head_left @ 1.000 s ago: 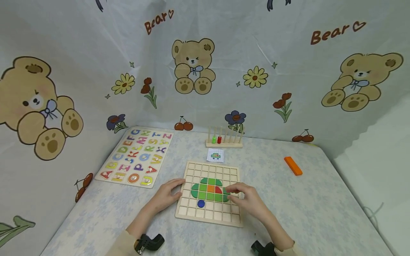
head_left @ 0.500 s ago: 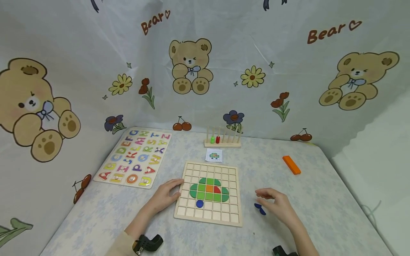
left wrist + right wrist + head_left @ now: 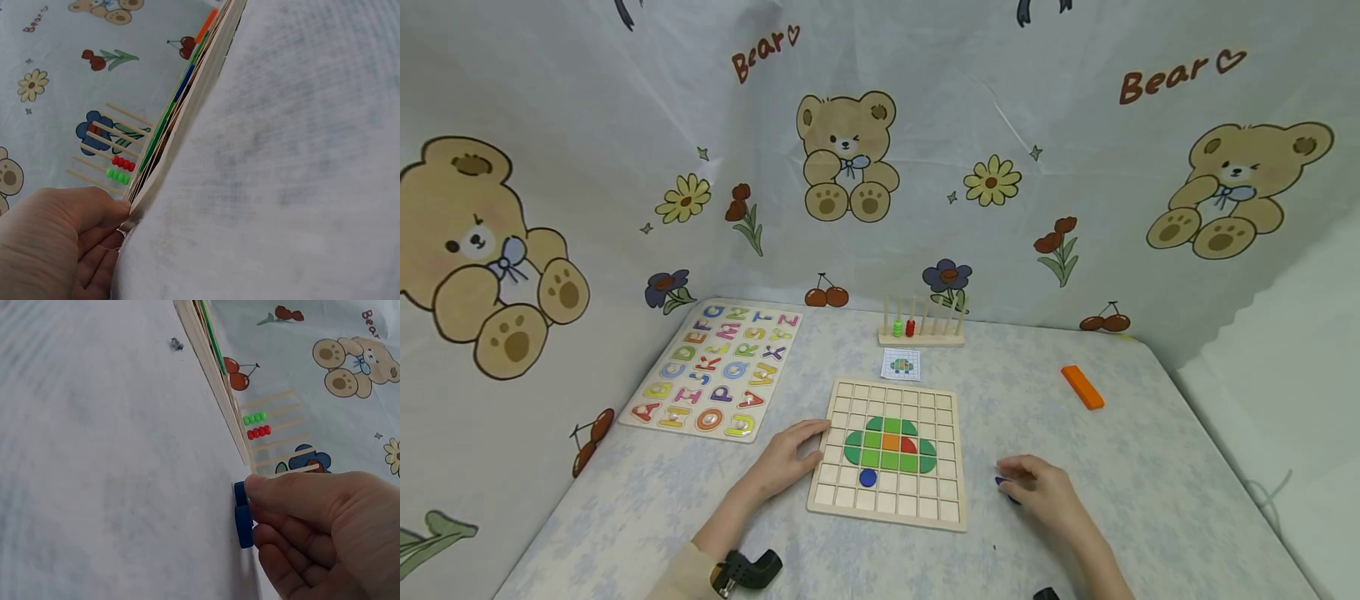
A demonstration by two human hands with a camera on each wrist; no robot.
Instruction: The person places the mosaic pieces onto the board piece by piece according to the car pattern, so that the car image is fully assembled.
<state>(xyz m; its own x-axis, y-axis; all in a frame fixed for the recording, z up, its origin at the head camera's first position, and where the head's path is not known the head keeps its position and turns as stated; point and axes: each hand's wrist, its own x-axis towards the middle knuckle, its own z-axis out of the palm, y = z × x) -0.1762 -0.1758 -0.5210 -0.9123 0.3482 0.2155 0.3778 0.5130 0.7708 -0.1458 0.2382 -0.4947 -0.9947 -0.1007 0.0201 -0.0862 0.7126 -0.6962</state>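
Note:
A square wooden grid board (image 3: 925, 500) lies mid-table with green, orange and red tiles set in a pattern and a blue round (image 3: 868, 477) below them. Along the board's left edge rests my left hand (image 3: 782, 458), thumb and forefinger against its side. To the right of the board, my right hand (image 3: 1041, 492) is down at two blue half-round pieces (image 3: 245, 528) on the table. Its thumb tip is right at one piece in the right wrist view, with the other fingers bent beside the second; I cannot tell whether it pinches either.
A letter puzzle board (image 3: 655, 417) lies at the back left. Behind the grid board are a small pattern card (image 3: 901, 364) and a wooden peg rack (image 3: 921, 340) with green and red beads. An orange block (image 3: 1082, 387) sits at the right.
My right hand has left the green tile on the board's right side, moved right and come down to the blue pieces. My left hand has stayed at the board's edge.

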